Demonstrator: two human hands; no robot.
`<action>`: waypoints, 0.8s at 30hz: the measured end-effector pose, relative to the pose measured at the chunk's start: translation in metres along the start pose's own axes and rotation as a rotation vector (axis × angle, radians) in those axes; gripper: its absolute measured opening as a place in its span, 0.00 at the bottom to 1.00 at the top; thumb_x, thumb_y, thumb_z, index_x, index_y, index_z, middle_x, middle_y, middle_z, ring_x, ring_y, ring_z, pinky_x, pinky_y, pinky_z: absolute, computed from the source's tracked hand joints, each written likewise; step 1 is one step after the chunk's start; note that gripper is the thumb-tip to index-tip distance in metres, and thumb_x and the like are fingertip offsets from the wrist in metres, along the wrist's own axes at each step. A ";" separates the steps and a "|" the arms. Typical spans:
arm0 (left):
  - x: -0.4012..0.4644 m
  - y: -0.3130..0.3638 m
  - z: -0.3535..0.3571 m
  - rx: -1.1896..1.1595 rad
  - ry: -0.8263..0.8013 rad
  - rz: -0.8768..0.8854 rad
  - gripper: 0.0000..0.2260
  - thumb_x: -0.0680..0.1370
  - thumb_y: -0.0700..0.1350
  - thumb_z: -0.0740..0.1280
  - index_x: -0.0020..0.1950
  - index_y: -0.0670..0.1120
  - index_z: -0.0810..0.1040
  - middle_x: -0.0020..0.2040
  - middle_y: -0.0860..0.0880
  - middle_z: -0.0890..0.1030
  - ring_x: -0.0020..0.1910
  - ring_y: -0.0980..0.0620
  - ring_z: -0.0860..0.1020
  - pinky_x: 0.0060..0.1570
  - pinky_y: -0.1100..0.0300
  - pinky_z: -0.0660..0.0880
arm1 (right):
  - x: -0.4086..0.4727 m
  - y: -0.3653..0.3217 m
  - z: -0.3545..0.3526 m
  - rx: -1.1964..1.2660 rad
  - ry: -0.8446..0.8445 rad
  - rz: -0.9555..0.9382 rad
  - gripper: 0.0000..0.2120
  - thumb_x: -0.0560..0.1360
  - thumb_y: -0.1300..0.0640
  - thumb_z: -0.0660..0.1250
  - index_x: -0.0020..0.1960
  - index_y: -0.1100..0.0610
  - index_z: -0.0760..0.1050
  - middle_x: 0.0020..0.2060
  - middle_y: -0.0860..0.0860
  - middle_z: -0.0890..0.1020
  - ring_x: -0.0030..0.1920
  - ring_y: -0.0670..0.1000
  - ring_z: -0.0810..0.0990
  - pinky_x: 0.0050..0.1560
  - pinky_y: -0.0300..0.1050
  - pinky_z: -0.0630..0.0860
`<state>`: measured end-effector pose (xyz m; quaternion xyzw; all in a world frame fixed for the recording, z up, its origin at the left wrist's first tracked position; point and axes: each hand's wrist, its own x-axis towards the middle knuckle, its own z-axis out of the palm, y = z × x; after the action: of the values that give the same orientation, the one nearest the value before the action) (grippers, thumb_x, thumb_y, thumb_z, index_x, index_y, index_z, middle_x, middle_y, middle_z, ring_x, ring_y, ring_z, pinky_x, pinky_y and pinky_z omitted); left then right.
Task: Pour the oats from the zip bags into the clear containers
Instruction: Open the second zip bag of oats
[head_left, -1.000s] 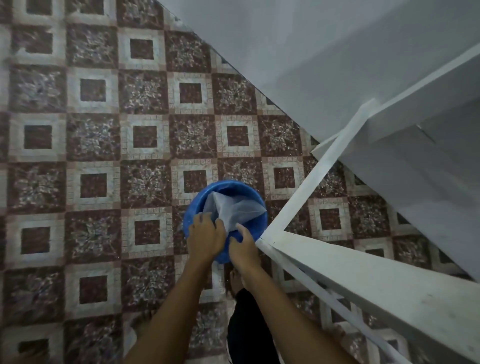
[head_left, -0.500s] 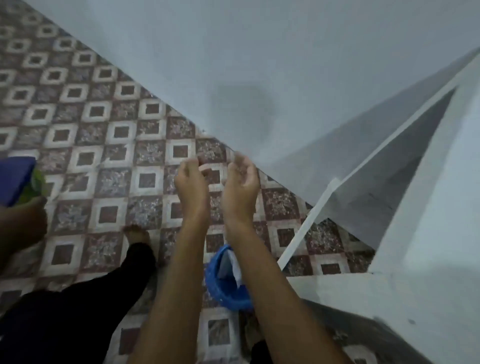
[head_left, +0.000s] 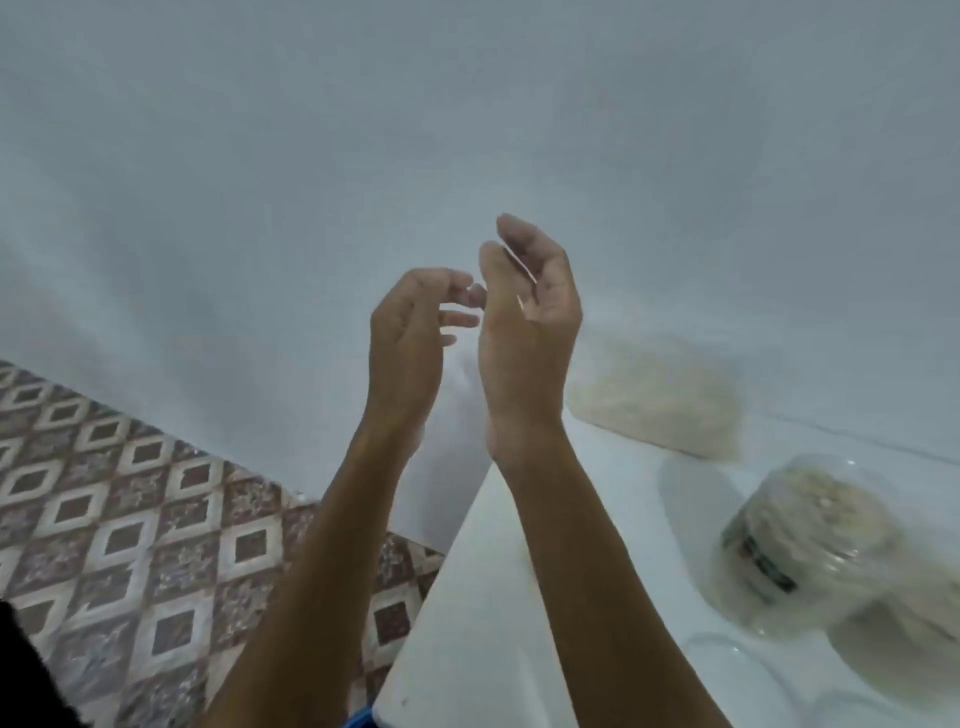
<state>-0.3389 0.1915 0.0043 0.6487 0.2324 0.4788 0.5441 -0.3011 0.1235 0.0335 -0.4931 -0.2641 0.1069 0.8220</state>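
Note:
My left hand (head_left: 410, 338) and my right hand (head_left: 530, 317) are raised side by side in front of the white wall, both empty with fingers loosely curled and apart. Their fingertips nearly touch. A zip bag full of oats (head_left: 654, 400) lies on the white table (head_left: 493, 597) against the wall, to the right of my right wrist. A clear container (head_left: 795, 535) holding oats stands at the right, blurred, with a dark label band. More oats in clear packaging (head_left: 904, 639) show at the lower right edge.
A clear lid (head_left: 696, 499) lies flat left of the container. The patterned red and white tile floor (head_left: 130, 545) fills the lower left. A sliver of the blue bin (head_left: 358, 719) peeks out at the bottom under the table edge.
My hands let go of the empty bag in the blue bin on the floor and rose up. The view swung up and right, bringing the table, oats bag and container into sight.

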 end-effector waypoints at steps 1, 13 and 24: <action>-0.005 0.006 0.028 0.004 -0.080 0.012 0.14 0.84 0.43 0.56 0.51 0.40 0.81 0.45 0.50 0.85 0.45 0.52 0.84 0.49 0.52 0.78 | 0.012 -0.014 -0.023 -0.018 0.042 -0.027 0.09 0.80 0.58 0.67 0.53 0.43 0.78 0.58 0.42 0.81 0.64 0.45 0.78 0.64 0.48 0.77; -0.007 -0.036 0.221 0.279 -0.604 0.058 0.07 0.82 0.44 0.62 0.55 0.48 0.80 0.56 0.51 0.82 0.52 0.50 0.80 0.54 0.59 0.77 | 0.097 -0.066 -0.216 -0.282 0.209 0.042 0.08 0.79 0.57 0.68 0.57 0.49 0.78 0.57 0.42 0.80 0.64 0.47 0.78 0.66 0.55 0.76; 0.049 -0.085 0.273 1.167 -0.849 0.225 0.27 0.78 0.54 0.67 0.75 0.51 0.65 0.75 0.47 0.66 0.73 0.44 0.66 0.69 0.44 0.65 | 0.162 -0.026 -0.298 -0.745 0.027 0.434 0.18 0.81 0.52 0.64 0.69 0.56 0.71 0.68 0.53 0.74 0.67 0.55 0.74 0.60 0.47 0.72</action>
<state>-0.0607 0.1257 -0.0426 0.9827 0.1508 0.0374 0.1007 -0.0064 -0.0432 -0.0025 -0.8017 -0.1639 0.1682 0.5496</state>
